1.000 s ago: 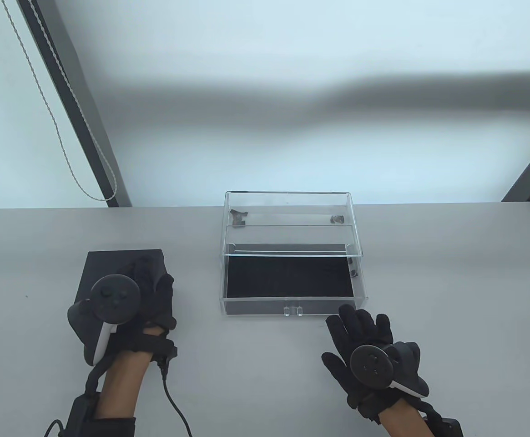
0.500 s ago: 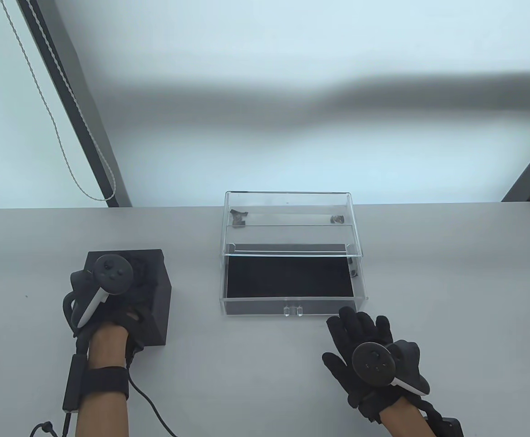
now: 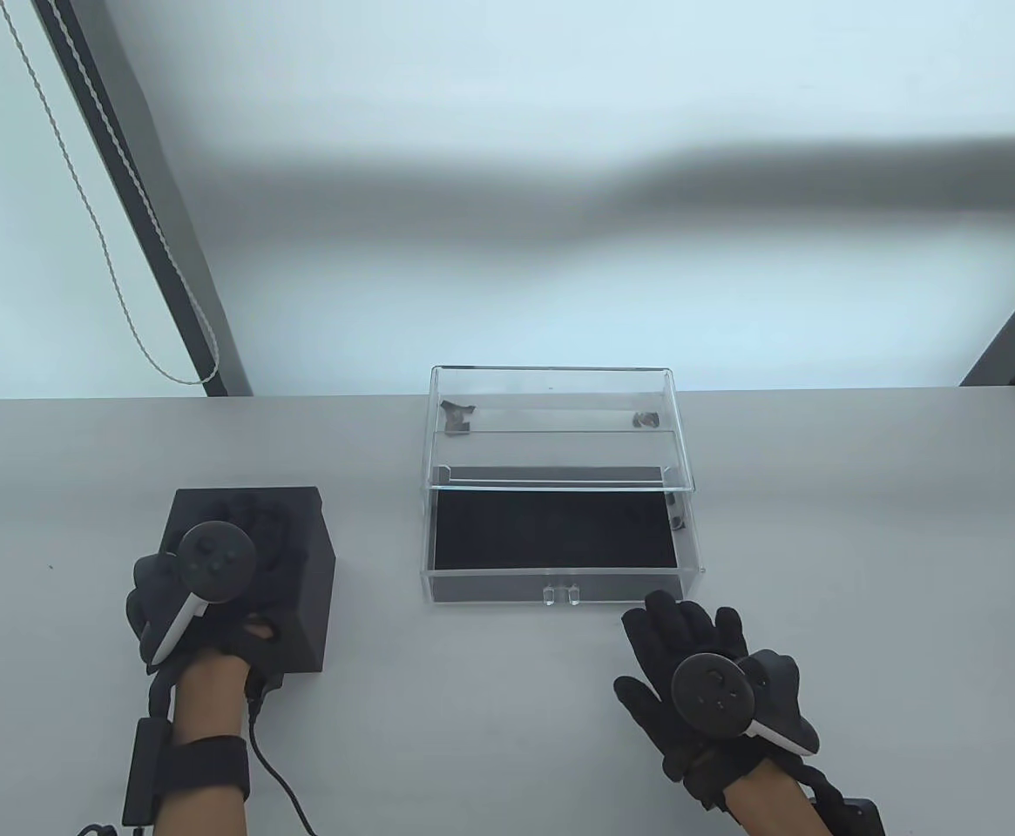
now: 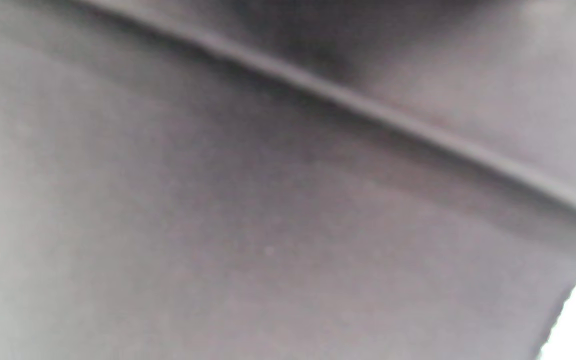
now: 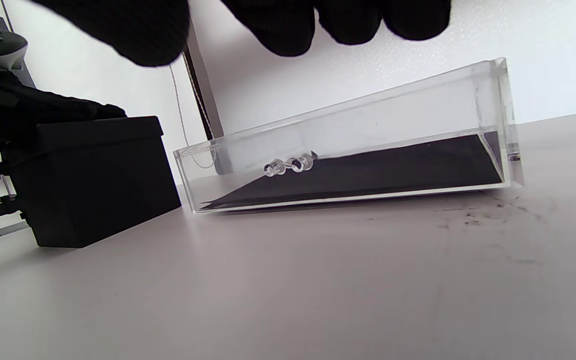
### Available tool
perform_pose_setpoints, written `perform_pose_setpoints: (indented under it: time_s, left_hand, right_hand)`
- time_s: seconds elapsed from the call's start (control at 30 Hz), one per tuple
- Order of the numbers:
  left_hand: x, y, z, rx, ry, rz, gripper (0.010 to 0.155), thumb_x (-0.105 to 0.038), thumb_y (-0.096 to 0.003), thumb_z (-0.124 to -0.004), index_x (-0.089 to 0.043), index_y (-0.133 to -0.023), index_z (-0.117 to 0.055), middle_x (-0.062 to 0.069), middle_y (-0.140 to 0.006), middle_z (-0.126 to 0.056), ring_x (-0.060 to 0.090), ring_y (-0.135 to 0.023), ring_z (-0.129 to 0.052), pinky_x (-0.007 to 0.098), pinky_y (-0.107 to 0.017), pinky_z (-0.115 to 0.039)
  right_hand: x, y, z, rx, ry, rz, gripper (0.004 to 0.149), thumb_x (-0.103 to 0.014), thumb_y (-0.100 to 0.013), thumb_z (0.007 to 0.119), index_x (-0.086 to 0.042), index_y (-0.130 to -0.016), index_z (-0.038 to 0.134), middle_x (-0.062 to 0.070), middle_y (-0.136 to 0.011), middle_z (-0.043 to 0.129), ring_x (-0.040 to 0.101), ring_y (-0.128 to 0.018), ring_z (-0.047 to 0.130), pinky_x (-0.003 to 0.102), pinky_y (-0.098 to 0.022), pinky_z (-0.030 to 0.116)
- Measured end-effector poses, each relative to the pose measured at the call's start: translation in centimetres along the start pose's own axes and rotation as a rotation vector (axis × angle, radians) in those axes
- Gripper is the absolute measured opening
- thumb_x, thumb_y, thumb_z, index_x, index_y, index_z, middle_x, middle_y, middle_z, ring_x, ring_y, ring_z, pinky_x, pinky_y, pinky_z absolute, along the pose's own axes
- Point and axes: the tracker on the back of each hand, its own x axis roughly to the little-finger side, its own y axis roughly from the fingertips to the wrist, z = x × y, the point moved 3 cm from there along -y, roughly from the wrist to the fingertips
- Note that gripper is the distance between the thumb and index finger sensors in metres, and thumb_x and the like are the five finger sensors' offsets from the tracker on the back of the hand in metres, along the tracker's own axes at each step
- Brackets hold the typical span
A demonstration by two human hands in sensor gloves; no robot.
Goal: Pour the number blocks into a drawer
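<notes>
A black box (image 3: 298,592) stands open-topped at the table's left, with dark shapes inside that I cannot make out. My left hand (image 3: 211,601) grips its near left side, fingers over the rim. It also shows in the right wrist view (image 5: 93,180), resting on the table. The clear drawer (image 3: 507,585) is pulled out of its clear case (image 3: 551,409) and shows a bare black lining. My right hand (image 3: 681,644) lies flat and open on the table by the drawer's front right corner, holding nothing. The left wrist view is a blurred dark surface.
The drawer's small clear handle (image 3: 561,595) sticks out toward me, just left of my right fingertips (image 3: 659,605). A bead cord (image 3: 124,287) hangs behind the table's far left. The table's far edge runs just behind the case.
My left hand has turned and slid from over the box to its near left side. The box has shifted slightly right. My right hand has barely moved.
</notes>
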Motion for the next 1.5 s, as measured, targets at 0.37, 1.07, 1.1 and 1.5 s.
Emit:
perform_pose_setpoints:
  time_s: [0.37, 1.07, 1.1, 1.5]
  left_hand:
    - [-3.1, 4.8, -0.7, -0.024, -0.032, -0.107, 0.069, -0.067, -0.0471, -0.058, -0.033, -0.107, -0.055, 0.0, -0.124, -0.047, 0.032, -0.115, -0.038, 0.066, -0.079, -0.025]
    - [-13.4, 10.5, -4.3, 0.034, -0.028, -0.183, 0.071, -0.066, -0.0482, -0.057, -0.029, -0.108, -0.048, 0.004, -0.125, -0.041, 0.037, -0.115, -0.033, 0.07, -0.077, -0.021]
    - [-14.1, 10.7, -4.6, 0.033, -0.033, -0.183, 0.071, -0.066, -0.0483, -0.056, -0.029, -0.108, -0.048, 0.004, -0.125, -0.041, 0.037, -0.115, -0.032, 0.07, -0.077, -0.021]
    - [-21.0, 11.5, -7.2, 0.04, -0.053, -0.19, 0.073, -0.067, -0.0489, -0.054, -0.027, -0.109, -0.045, 0.006, -0.124, -0.038, 0.039, -0.114, -0.031, 0.072, -0.075, -0.02]
  right_hand:
    - [-0.1, -0.1, 0.3, -0.012, -0.008, 0.0, 0.074, -0.057, -0.045, 0.069, -0.013, -0.103, 0.052, 0.02, -0.111, 0.046, 0.052, -0.094, 0.048, 0.072, -0.064, 0.028]
    - [1.4, -0.2, -0.2, 0.011, -0.071, 0.069, 0.074, -0.057, -0.045, 0.069, -0.013, -0.103, 0.052, 0.021, -0.111, 0.046, 0.053, -0.094, 0.048, 0.072, -0.064, 0.028]
    - [1.7, -0.2, -0.2, 0.01, -0.077, 0.078, 0.074, -0.057, -0.045, 0.069, -0.013, -0.103, 0.052, 0.021, -0.111, 0.046, 0.053, -0.094, 0.048, 0.072, -0.064, 0.028]
    - [2.8, -0.1, -0.4, 0.02, -0.116, 0.12, 0.074, -0.057, -0.045, 0.069, -0.013, -0.102, 0.053, 0.021, -0.11, 0.047, 0.053, -0.094, 0.048, 0.073, -0.064, 0.028]
